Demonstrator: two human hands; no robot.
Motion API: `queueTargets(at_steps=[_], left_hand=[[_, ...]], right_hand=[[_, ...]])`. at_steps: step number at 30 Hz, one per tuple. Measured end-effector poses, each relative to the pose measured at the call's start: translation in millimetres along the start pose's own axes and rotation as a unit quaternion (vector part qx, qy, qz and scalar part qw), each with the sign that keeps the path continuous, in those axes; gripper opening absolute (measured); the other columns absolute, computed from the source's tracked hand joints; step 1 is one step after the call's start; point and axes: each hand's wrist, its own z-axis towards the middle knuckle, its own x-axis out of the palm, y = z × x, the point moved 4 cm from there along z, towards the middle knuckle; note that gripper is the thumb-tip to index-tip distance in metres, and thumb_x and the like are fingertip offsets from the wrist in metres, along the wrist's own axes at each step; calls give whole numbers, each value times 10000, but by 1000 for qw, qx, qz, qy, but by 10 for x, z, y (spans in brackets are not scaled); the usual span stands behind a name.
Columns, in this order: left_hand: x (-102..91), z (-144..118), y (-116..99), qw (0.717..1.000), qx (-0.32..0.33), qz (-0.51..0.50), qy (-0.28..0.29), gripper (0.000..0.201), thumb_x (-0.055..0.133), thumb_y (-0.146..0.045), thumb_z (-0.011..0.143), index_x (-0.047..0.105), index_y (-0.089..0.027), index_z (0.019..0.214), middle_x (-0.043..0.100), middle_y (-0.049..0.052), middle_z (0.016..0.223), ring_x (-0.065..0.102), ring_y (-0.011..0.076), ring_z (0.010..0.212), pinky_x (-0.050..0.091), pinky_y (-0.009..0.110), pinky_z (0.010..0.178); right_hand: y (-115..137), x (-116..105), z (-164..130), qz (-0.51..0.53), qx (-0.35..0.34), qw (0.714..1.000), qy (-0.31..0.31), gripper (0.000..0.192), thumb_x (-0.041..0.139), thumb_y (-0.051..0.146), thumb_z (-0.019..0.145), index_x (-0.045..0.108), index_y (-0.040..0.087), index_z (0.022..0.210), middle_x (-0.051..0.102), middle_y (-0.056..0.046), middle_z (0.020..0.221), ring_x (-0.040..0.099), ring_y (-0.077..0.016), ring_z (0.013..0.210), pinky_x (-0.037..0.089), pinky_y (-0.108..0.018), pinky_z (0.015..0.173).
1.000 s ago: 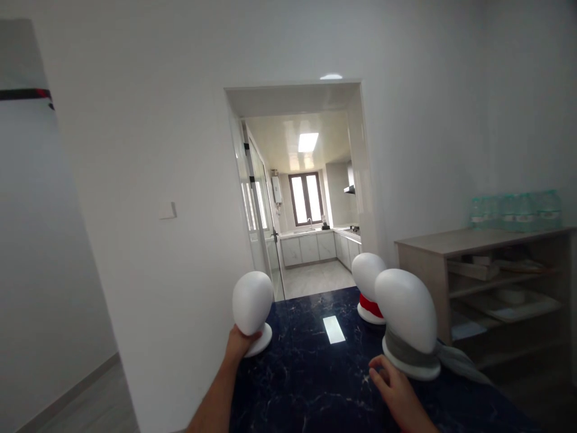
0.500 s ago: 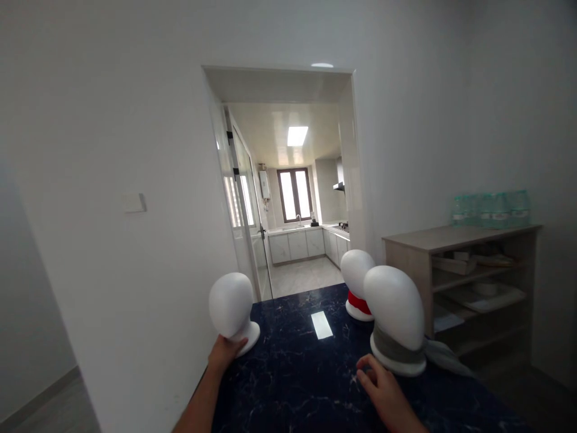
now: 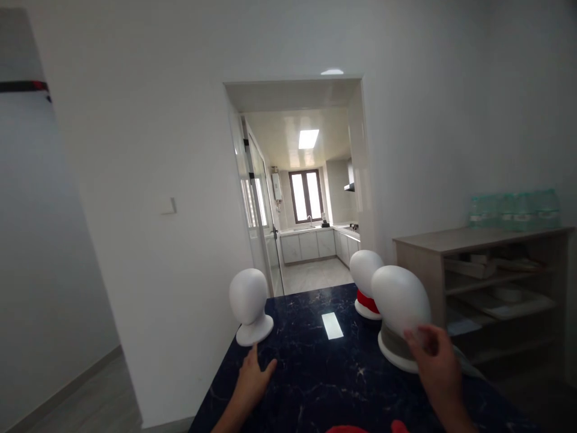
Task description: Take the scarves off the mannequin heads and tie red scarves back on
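On the dark marbled tabletop [image 3: 315, 373] we see three white mannequin heads. Our left hand [image 3: 252, 376] lies flat on the stone with its fingers spread, just short of the bare mannequin head [image 3: 249, 304] at the left edge and not touching it. That head stands upright on its round base. Our right hand [image 3: 435, 361] is raised at the near right mannequin head [image 3: 400, 304], fingers loosely bent and parted, the fingertips [image 3: 412, 338] against the lower side of the head; we cannot tell whether they grip it. This head leans toward the left and wears a grey scarf [image 3: 392, 344] around its neck, with a tail of the cloth trailing off to the right behind our hand. Just behind it stands a third mannequin head [image 3: 366, 270] with a red scarf [image 3: 368, 302] at its neck. Something red [image 3: 347, 429] shows at the bottom edge of the view, too cut off to identify. Against the right wall stands a wooden shelf unit [image 3: 478, 252] with water bottles [image 3: 514, 209] on top.
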Motion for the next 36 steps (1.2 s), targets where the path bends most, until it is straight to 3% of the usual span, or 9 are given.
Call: queueTargets(at_steps=[3, 8, 13, 17, 20, 23, 25, 32, 36], left_hand=[[115, -454, -481, 988, 41, -104, 109, 979, 682, -503, 812, 339, -45, 1605, 381, 243, 1692, 333, 358, 1597, 265, 460, 1322], [375, -934, -1446, 955, 117, -180, 203, 1050, 771, -382, 765, 289, -87, 1650, 303, 197, 1737, 242, 326, 1633, 184, 431, 1353], [957, -1076, -2368, 911, 219, -231, 262, 1178, 872, -256, 623, 314, -199, 1658, 306, 154, 1745, 181, 375, 1643, 184, 502, 1353], [1353, -1134, -2945, 864, 219, -302, 337, 1421, 935, -191, 500, 160, -201, 1691, 478, 205, 1642, 445, 429, 1514, 348, 545, 1263], [1403, -1151, -3172, 831, 211, -383, 343, 1495, 875, -95, 465, 29, -192, 1694, 593, 177, 1535, 602, 392, 1356, 497, 476, 1128], [1273, -1143, -3111, 836, 219, -417, 281, 1464, 842, -78, 476, 40, -193, 1695, 505, 171, 1610, 537, 368, 1423, 466, 426, 1166], [1145, -1137, -2899, 840, 219, -427, 251, 1421, 865, -129, 505, 94, -226, 1695, 453, 155, 1653, 489, 354, 1473, 418, 415, 1220], [652, -879, -1627, 885, 185, -386, 183, 1350, 859, -291, 555, 128, -195, 1685, 423, 160, 1670, 435, 332, 1522, 354, 395, 1278], [472, -596, -1143, 894, 184, -389, 126, 1270, 797, -269, 589, 139, -215, 1674, 444, 152, 1657, 458, 332, 1501, 383, 422, 1252]], right_hand=[[-251, -192, 315, 22, 26, 995, -89, 762, 709, 782, 743, 647, 174, 1198, 676, -161, 1187, 641, -341, 1070, 509, -452, 903], [-719, -50, 504, 53, 109, 993, -3, 973, 203, 834, 928, 615, 69, 1367, 618, -268, 1412, 534, -405, 1351, 362, -552, 1180], [-779, 101, 406, 70, 107, 991, 41, 1119, 199, 916, 865, 562, 32, 1447, 566, -282, 1502, 474, -421, 1430, 322, -533, 1231], [-716, 176, 281, 82, 103, 990, 50, 1050, 250, 909, 873, 575, 86, 1439, 603, -228, 1482, 497, -399, 1416, 362, -491, 1215], [-644, 228, 172, 88, 93, 990, 60, 976, 312, 887, 882, 567, 121, 1429, 616, -204, 1469, 532, -380, 1384, 410, -471, 1178], [-532, 293, 18, 96, 96, 987, 85, 867, 372, 846, 903, 559, 171, 1415, 610, -186, 1481, 535, -370, 1390, 423, -479, 1165], [-418, 371, -113, 122, 97, 980, 122, 810, 433, 818, 908, 548, 196, 1413, 591, -180, 1511, 526, -365, 1414, 416, -488, 1180], [153, 986, -690, 277, 60, 884, 371, 724, 631, 637, 933, 449, 270, 1530, 560, -127, 1593, 493, -268, 1498, 369, -446, 1260], [332, 1445, -959, 311, 63, 838, 444, 759, 695, 575, 898, 450, 276, 1552, 531, -142, 1617, 457, -295, 1523, 332, -517, 1277]])
